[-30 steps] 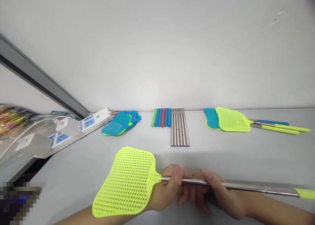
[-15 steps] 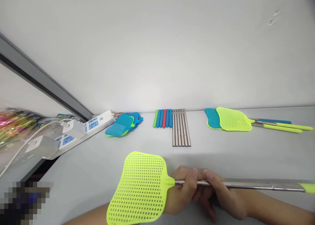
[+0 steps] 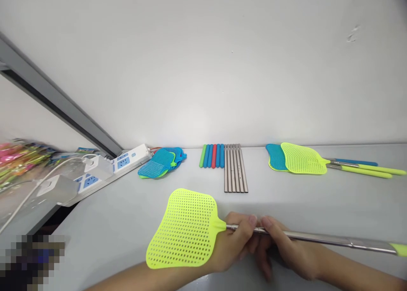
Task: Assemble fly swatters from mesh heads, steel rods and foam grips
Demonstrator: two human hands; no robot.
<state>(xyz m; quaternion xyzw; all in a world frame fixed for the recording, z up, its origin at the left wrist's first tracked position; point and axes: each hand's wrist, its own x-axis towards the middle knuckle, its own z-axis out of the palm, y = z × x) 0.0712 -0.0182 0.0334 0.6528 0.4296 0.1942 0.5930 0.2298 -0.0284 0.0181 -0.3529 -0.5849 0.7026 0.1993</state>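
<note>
Both my hands grip one fly swatter, which has a yellow-green perforated head (image 3: 186, 229), a telescoping metal rod and a yellow-green handle (image 3: 399, 249) cut off by the right edge. My left hand (image 3: 237, 240) is closed round the rod just beside the head's neck. Close by, my right hand (image 3: 286, 248) pinches the rod between thumb and fingers, its lower fingers hanging loosely below. The rod slopes slightly down toward the right. Along the wall lie several metal rods (image 3: 235, 170) and several coloured handles (image 3: 212, 156), mostly blue, with one green and one red.
Loose swatter heads (image 3: 159, 163) are piled at the back left, beside a white power strip (image 3: 127, 161) with plugs and cables. Swatters with rods and handles (image 3: 303, 159) lie stacked at the back right. Blurred colourful packages (image 3: 19, 159) show at the far left.
The swatter's head has risen and shifted a little right, and the rod now tilts more. Both hands keep hold of the rod. The camera view has shifted slightly.
</note>
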